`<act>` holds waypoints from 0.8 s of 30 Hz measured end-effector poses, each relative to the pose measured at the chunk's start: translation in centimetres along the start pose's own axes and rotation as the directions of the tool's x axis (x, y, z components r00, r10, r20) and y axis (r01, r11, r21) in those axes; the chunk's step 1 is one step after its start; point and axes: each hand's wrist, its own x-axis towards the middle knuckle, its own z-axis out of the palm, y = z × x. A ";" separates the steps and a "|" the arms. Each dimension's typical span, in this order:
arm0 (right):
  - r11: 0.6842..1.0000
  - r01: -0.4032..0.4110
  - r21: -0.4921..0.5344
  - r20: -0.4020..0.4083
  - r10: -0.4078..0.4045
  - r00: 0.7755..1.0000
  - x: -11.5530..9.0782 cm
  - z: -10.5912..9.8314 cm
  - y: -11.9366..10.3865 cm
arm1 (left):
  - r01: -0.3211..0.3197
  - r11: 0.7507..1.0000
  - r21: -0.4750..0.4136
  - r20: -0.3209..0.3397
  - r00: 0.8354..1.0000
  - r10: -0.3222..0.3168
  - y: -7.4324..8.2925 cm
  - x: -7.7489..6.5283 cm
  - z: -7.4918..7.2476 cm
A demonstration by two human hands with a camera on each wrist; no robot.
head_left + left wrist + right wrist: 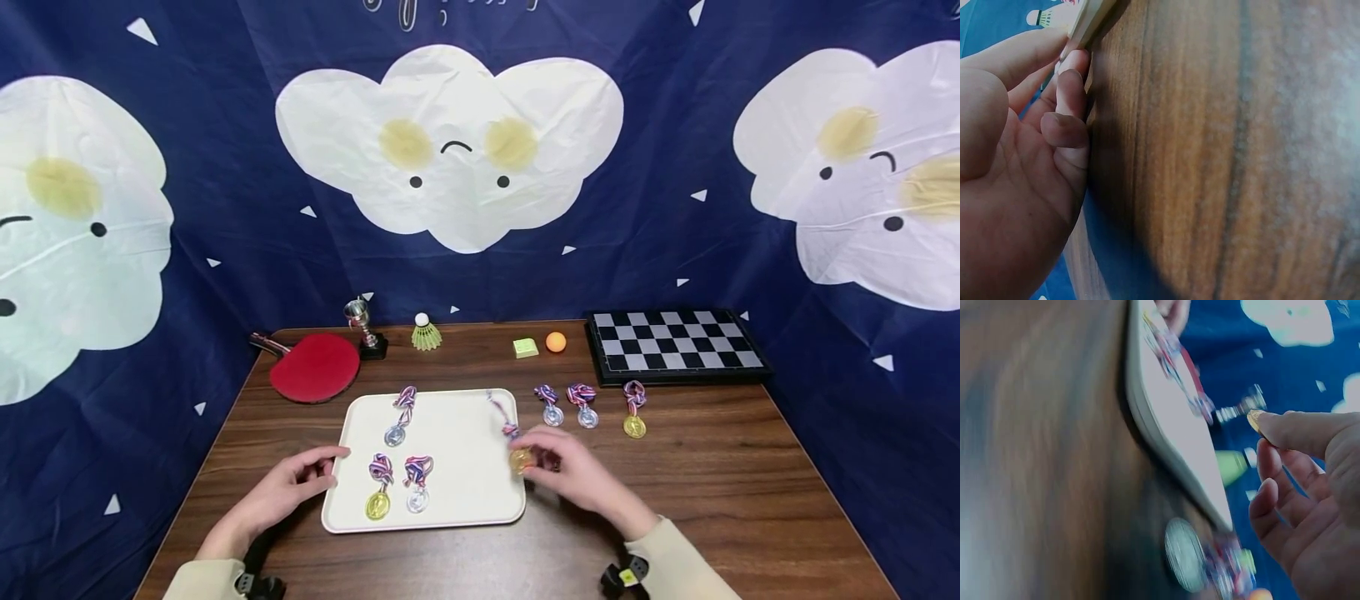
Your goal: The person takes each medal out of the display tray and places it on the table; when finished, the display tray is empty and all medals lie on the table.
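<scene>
At the left edge of the white tray [480, 518], my left hand [288, 487] pinches the rim between thumb and fingers. My right hand [566, 467] holds a gold medal [521, 460] by its disc over the tray's right edge, thumb against fingertips. From it a striped ribbon [501, 410] trails up along the tray's right side. On the tray lie a silver medal [394, 435] at the upper left, a gold medal [377, 505] at the lower left, and another silver medal [417, 500] beside that one. The right wrist view is blurred.
Right of the tray lie two silver medals [552, 415] [587, 417] and a gold medal [634, 426]. Behind stand a red paddle [315, 368], trophy [360, 317], shuttlecock [425, 335], green block [525, 347], orange ball [556, 342] and checkered board [675, 342]. A blue curtain [480, 283] borders the table.
</scene>
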 end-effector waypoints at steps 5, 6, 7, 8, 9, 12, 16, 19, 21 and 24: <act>0.998 -0.050 -0.048 -0.116 0.044 0.992 -2.1 -4.9 1.6 | 0.010 1.000 0.000 -0.004 1.000 -0.010 0.1 0.0 0.1; 0.996 -0.063 -0.066 -0.133 0.054 0.990 -2.8 -5.9 2.6 | 0.012 1.000 0.003 -0.002 1.000 -0.012 0.2 0.0 0.0; 0.993 -0.090 -0.078 -0.149 0.078 0.986 -3.5 -6.8 3.6 | 0.019 1.000 0.000 -0.001 1.000 -0.019 0.2 0.0 0.0; 0.989 -0.117 -0.090 -0.163 0.101 0.981 -4.3 -7.7 4.6 | 0.022 1.000 0.001 0.002 1.000 -0.022 0.3 0.0 0.0; 0.986 -0.139 -0.098 -0.178 0.120 0.977 -5.0 -8.7 5.6 | 0.026 1.000 -0.003 0.004 1.000 -0.026 0.3 0.1 0.0; 0.975 -0.197 -0.099 -0.201 0.174 0.964 -7.2 -11.3 7.8 | 0.027 1.000 -0.010 0.008 1.000 -0.027 0.4 0.1 0.0; 0.963 -0.258 -0.083 -0.224 0.234 0.946 -9.4 -14.2 9.1 | 0.014 1.000 -0.015 0.006 1.000 -0.014 0.3 0.1 -0.1; 0.954 -0.283 -0.104 -0.237 0.252 0.938 -10.8 -15.8 9.8 | 0.002 1.000 -0.015 0.006 1.000 -0.001 0.1 0.0 -0.1; 0.950 -0.286 -0.126 -0.238 0.251 0.938 -11.6 -16.5 10.2 | -0.003 1.000 -0.020 0.006 1.000 0.003 0.1 0.0 0.0; 0.937 -0.296 -0.184 -0.241 0.249 0.938 -12.7 -17.3 10.8 | 0.000 1.000 -0.025 0.007 1.000 0.000 0.1 0.0 0.0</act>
